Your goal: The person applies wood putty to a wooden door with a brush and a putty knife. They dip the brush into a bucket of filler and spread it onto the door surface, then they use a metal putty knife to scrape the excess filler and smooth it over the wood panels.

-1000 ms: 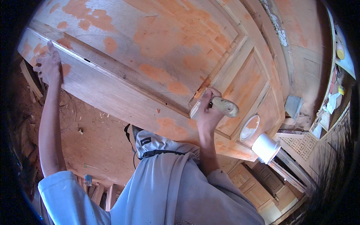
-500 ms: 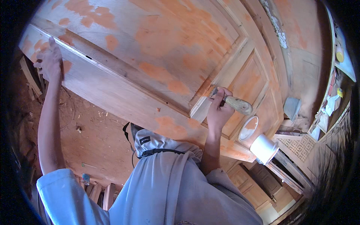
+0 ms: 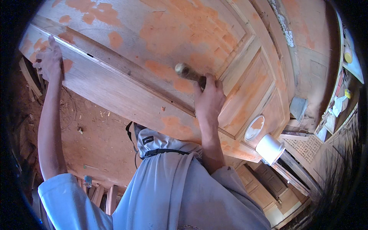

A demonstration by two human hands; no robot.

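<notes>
workshop, dirt floor (image 3: pixel 96 142) under a panelled wooden door (image 3: pixel 126 38) patched orange. my right hand (image 3: pixel 209 101) fisted round a brush (image 3: pixel 186 71), head on the middle rail. my left hand (image 3: pixel 49 59) grips the door's left edge. near the right edge: white tub (image 3: pixel 269 148); white lid (image 3: pixel 254 128) smeared orange.

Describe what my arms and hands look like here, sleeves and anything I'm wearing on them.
Both forearms are bare, with no gloves, watch or rings visible on the left hand or the right hand. Short, loose sleeves of a pale grey-blue shirt cover the upper arms, ending about the elbows. The cloth looks plain and somewhat creased. The fingers are uncovered.
</notes>
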